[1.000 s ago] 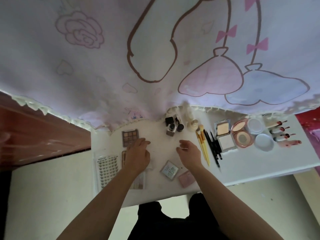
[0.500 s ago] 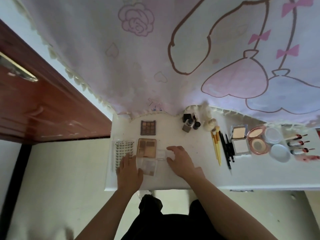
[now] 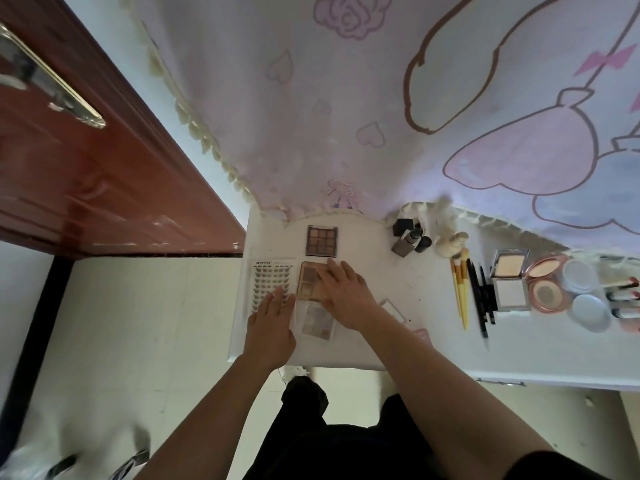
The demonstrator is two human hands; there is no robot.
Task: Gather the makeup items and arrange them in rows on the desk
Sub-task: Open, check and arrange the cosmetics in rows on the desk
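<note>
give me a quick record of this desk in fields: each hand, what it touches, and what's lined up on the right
left hand: flat, fingers resting on the lash sheet
right hand: flat, fingers lying on the tan palette
behind the tan palette: nine-pan palette
between the hands: clear-lidded palette
row on the right: yellow brushes, black pencils, square compact, round pink compact, lipsticks
surface: white desk
</note>
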